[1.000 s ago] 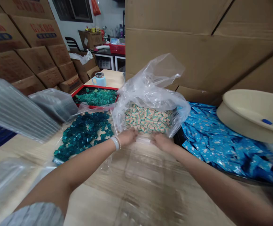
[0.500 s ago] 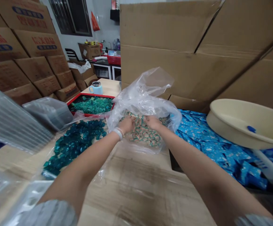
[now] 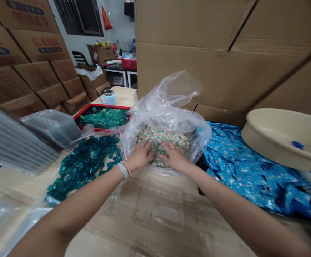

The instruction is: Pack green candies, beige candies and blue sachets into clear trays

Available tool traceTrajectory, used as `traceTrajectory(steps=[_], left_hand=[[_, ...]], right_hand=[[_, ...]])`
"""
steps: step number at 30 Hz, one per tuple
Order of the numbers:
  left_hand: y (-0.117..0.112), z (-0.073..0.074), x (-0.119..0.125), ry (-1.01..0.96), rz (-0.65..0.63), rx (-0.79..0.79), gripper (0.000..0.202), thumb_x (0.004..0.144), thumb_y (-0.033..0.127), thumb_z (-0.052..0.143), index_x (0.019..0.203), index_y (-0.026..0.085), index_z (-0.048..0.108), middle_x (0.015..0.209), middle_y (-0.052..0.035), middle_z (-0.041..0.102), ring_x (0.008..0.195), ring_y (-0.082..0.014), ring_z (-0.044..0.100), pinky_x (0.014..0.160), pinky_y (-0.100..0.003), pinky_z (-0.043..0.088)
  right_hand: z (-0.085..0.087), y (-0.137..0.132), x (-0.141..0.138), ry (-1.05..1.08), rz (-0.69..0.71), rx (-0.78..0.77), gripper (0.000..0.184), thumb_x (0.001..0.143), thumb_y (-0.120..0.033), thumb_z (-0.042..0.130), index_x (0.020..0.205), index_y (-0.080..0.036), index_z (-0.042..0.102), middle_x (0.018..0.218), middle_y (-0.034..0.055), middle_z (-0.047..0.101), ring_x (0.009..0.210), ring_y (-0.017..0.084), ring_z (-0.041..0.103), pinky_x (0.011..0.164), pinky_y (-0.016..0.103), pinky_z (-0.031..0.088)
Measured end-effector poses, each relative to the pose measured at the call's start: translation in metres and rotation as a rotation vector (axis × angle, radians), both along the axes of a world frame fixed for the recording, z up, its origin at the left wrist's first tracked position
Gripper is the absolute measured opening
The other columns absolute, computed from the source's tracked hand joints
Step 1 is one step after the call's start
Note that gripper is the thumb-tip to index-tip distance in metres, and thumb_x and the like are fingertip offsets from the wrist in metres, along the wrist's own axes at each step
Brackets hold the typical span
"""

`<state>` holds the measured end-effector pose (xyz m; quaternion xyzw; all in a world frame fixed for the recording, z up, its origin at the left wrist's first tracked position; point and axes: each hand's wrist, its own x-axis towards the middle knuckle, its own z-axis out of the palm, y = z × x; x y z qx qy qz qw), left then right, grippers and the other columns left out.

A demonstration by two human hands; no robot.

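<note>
Cream-and-green cubes (image 3: pixel 163 137) heaped in a clear plastic bag (image 3: pixel 166 103) at the wooden counter's (image 3: pixel 150 210) far edge; left hand (image 3: pixel 140 155) and right hand (image 3: pixel 175 157) press on them, fingers (image 3: pixel 146 148) spread open, gripping nothing, beside teal pieces (image 3: pixel 85 167).

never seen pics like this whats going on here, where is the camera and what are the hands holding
These pictures come from one camera worn on a person's head, looking down at their own bare hands. The left hand and right hand rest open on small cream-and-green pieces inside a clear plastic bag, without clearly gripping anything. On the table, loose teal pieces lie to the left, beyond them a red tray. Blue sachets lie to the right.
</note>
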<state>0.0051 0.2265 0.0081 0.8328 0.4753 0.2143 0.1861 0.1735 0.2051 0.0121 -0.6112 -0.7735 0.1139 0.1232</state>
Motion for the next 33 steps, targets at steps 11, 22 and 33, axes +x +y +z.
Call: traceTrajectory(steps=[11, 22, 33], left_hand=[[-0.035, 0.094, 0.041, -1.007, 0.114, -0.756, 0.065, 0.085, 0.049, -0.001, 0.113, 0.013, 0.046, 0.100, -0.0098, 0.059, 0.100, -0.0188, 0.052, 0.084, -0.037, 0.043], [-0.092, 0.091, 0.101, -0.359, -0.480, -0.315, 0.032, 0.080, 0.036, 0.044, 0.097, 0.014, 0.059, 0.095, -0.0081, 0.062, 0.087, -0.0187, 0.057, 0.079, -0.032, 0.044], [-0.087, 0.049, 0.210, 0.395, -0.540, 0.127, 0.030, 0.068, 0.029, 0.060, 0.092, 0.012, 0.059, 0.083, -0.0113, 0.063, 0.083, -0.0252, 0.056, 0.075, -0.035, 0.042]], right_hand=[[0.046, 0.001, -0.037, 0.647, -0.263, 0.238, 0.056, 0.088, -0.045, 0.015, 0.100, -0.010, 0.058, 0.099, 0.0106, 0.061, 0.096, 0.020, 0.053, 0.084, 0.033, 0.038], [0.053, -0.117, 0.129, 0.106, -0.544, 0.526, 0.036, 0.084, -0.034, 0.037, 0.101, -0.010, 0.058, 0.096, 0.0131, 0.060, 0.091, 0.022, 0.051, 0.083, 0.033, 0.038], [0.039, -0.153, 0.178, -0.167, -0.460, 0.117, 0.022, 0.078, -0.023, 0.047, 0.096, -0.014, 0.057, 0.088, 0.0103, 0.061, 0.083, 0.022, 0.055, 0.071, 0.031, 0.040]])
